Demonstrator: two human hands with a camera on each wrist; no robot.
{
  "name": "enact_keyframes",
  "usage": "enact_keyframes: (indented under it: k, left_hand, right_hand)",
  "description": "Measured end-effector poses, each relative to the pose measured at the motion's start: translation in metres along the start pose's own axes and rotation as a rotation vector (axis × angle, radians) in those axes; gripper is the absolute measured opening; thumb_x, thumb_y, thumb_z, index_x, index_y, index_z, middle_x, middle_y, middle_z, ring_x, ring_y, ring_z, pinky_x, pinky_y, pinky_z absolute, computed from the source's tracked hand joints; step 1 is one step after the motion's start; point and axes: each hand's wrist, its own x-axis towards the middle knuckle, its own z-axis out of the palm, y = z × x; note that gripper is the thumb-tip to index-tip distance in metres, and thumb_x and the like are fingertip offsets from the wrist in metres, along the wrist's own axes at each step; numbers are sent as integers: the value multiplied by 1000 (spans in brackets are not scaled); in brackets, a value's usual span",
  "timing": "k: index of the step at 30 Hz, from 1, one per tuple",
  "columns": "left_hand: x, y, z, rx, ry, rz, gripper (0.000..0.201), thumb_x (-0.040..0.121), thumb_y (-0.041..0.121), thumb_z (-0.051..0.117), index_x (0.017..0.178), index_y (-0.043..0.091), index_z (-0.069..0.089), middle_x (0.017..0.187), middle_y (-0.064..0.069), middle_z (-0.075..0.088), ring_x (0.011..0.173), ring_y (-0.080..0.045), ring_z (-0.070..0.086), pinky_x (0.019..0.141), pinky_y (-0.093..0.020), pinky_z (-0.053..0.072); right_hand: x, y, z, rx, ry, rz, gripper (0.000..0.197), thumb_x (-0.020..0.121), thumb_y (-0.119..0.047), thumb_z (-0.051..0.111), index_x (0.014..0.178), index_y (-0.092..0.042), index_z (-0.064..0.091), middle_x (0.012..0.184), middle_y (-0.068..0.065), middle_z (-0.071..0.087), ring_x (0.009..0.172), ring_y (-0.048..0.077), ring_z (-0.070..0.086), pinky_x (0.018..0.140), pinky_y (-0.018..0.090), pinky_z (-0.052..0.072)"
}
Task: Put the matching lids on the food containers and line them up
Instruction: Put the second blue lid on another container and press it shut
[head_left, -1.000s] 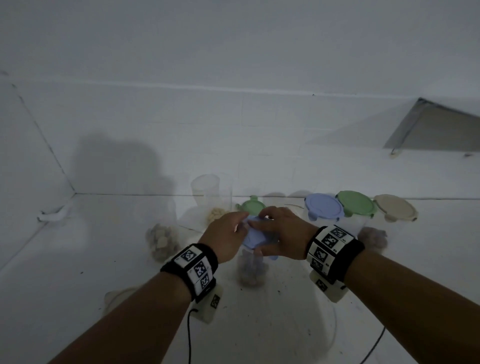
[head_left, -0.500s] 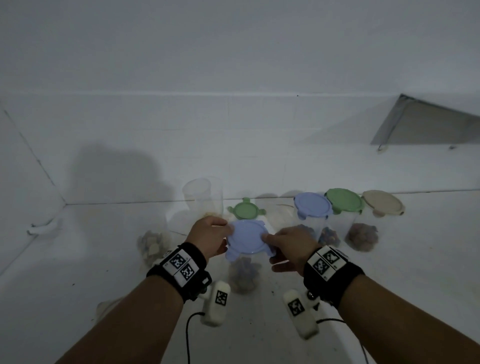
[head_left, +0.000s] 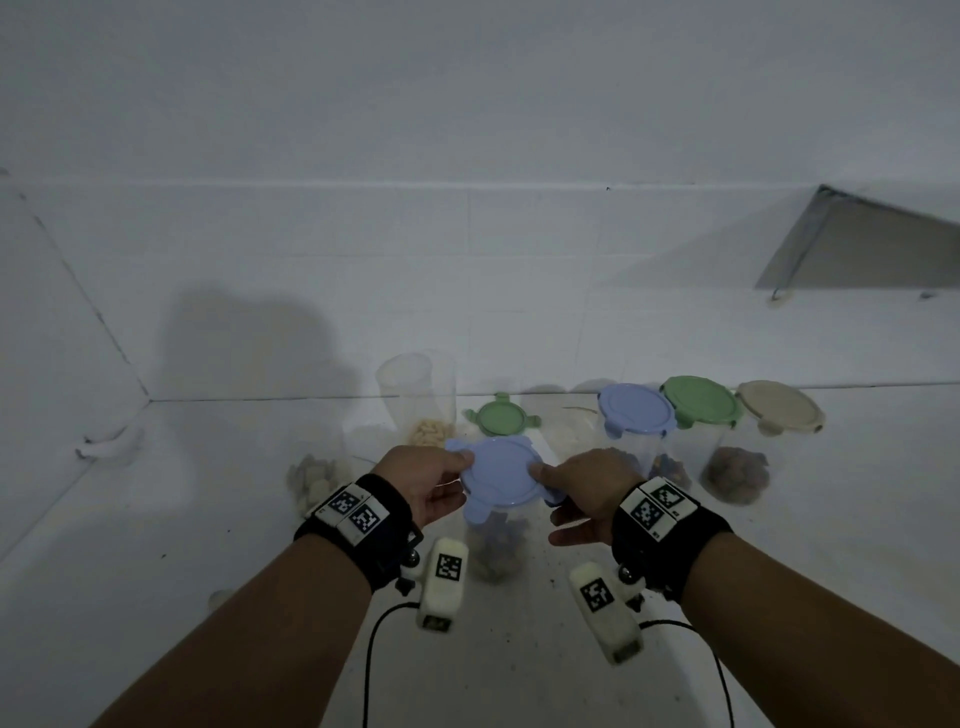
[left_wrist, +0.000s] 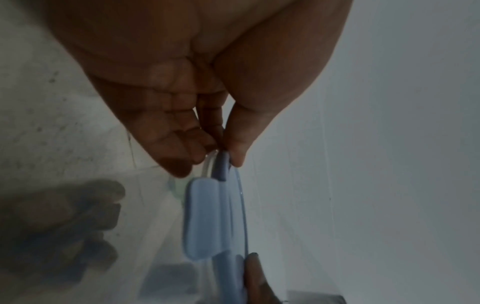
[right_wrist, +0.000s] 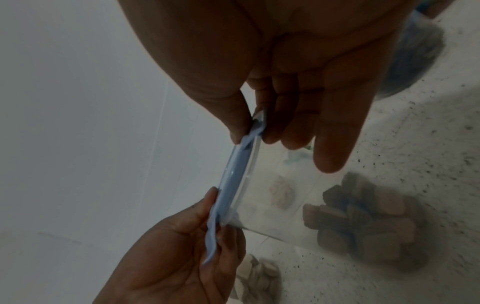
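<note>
A round blue lid lies on top of a clear container holding dark brown pieces. My left hand pinches the lid's left rim between thumb and fingers. My right hand pinches the lid's right rim, thumb on top. The lid's flat latch tab shows in the left wrist view. The container wall shows clear below the lid in the right wrist view.
At the back right stand three lidded containers: blue, green, beige. A loose green lid lies behind my hands. An open tall container and an open container of pale pieces stand to the left. The tiled wall is close behind.
One second ago both hands lay over the lid's top. They have slid apart to its left and right rims, leaving the blue top in view.
</note>
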Motion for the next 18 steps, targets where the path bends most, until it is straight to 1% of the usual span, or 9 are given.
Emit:
enact_keyframes:
  k: [3, 4, 6, 7, 9, 10, 12, 15, 18]
  left_hand:
    - [-3, 1, 0, -45, -16, 17, 33, 86, 11, 78, 117, 1, 68, 103, -16, 73, 80, -25, 65, 68, -34, 60]
    - [-2, 0, 0, 16, 24, 82, 37, 85, 13, 80, 118, 3, 67, 105, -16, 73, 81, -26, 66, 71, -36, 60]
    - [1, 1, 1, 376, 177, 336, 43, 79, 23, 83, 117, 14, 65, 107, -11, 71, 85, -25, 66, 75, -34, 57]
    - [-2, 0, 3, 594, 248, 462, 39, 80, 28, 81, 115, 18, 68, 106, -6, 70, 90, -23, 66, 78, -30, 53]
    - [-7, -5, 8, 842, 313, 614, 26, 88, 32, 72, 111, 20, 75, 109, -1, 74, 97, -20, 68, 82, -23, 47]
    - [-8, -8, 8, 875, 312, 636, 25, 91, 33, 68, 111, 20, 77, 110, 0, 75, 101, -19, 68, 84, -22, 46]
    - [-8, -10, 8, 896, 290, 637, 26, 95, 34, 62, 108, 20, 79, 107, 0, 77, 103, -21, 69, 88, -24, 50]
    - [-4, -8, 4, 857, 189, 593, 20, 94, 33, 64, 80, 24, 74, 83, -2, 73, 95, -26, 71, 85, -34, 57]
    - [3, -1, 3, 814, 140, 571, 20, 90, 30, 70, 74, 19, 75, 86, -12, 77, 91, -29, 72, 82, -40, 59]
  right_hand:
    - [4, 7, 0, -54, 21, -111, 38, 91, -38, 72, 101, -2, 67, 89, 15, 69, 71, 25, 65, 71, 50, 63]
    - [7, 10, -1, -103, 46, -180, 37, 90, -40, 73, 101, -7, 64, 88, 13, 69, 70, 23, 65, 69, 44, 64]
    - [15, 17, -5, -239, 119, -393, 31, 88, -44, 74, 100, -19, 59, 88, 7, 69, 68, 17, 63, 60, 31, 56]
    - [19, 23, -6, -314, 153, -507, 25, 87, -44, 74, 100, -26, 60, 95, 4, 69, 73, 15, 64, 62, 28, 53]
    - [30, 34, -10, -467, 195, -736, 13, 90, -43, 71, 101, -36, 69, 119, 1, 66, 96, 16, 65, 83, 31, 52]
    - [33, 39, -13, -568, 176, -849, 15, 92, -42, 68, 103, -35, 74, 129, 0, 64, 109, 18, 62, 95, 34, 48]
    - [40, 44, -26, -782, 96, -1009, 31, 96, -48, 57, 115, -32, 76, 138, -5, 62, 118, 20, 58, 105, 36, 43]
    - [43, 29, -48, -973, -51, -1039, 36, 94, -46, 63, 129, -36, 67, 138, -16, 60, 112, 18, 59, 102, 31, 44]
    - [45, 12, -51, -1106, -72, -1139, 39, 85, -43, 77, 122, -34, 72, 130, -14, 66, 104, 18, 63, 92, 28, 47]
